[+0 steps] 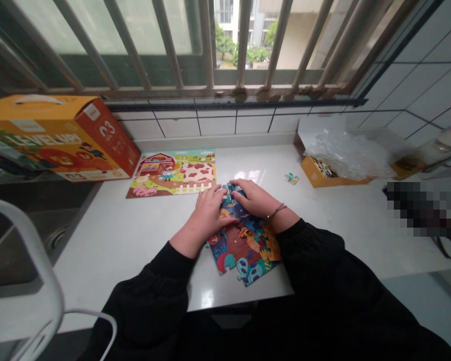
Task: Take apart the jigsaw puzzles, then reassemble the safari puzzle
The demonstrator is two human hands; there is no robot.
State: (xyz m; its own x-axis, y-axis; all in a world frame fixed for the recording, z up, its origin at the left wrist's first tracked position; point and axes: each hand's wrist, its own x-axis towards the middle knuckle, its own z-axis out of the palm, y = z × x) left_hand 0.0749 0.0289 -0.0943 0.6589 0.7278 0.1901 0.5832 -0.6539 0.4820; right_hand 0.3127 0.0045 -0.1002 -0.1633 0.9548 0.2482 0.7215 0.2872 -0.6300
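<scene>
A partly joined jigsaw puzzle (244,240) with a dark, colourful animal picture lies on the white counter before me. My left hand (212,213) rests on its left side, thumb stretched across the picture and fingers along the far left edge. At the far edge, my right hand (257,198) has its thumb and fingers around a small blue jigsaw piece (231,190) with pale edges. Part of that piece is hidden under the fingers. The puzzle's near edge is uneven, with tabs and notches showing.
A farm picture sheet (195,173) lies behind my left hand. A loose jigsaw piece (292,178) sits to the right, near an open orange box (315,175) with pieces and clear plastic (342,153). An orange carton (60,140) stands left, above a dark sink (26,240). Window bars run behind.
</scene>
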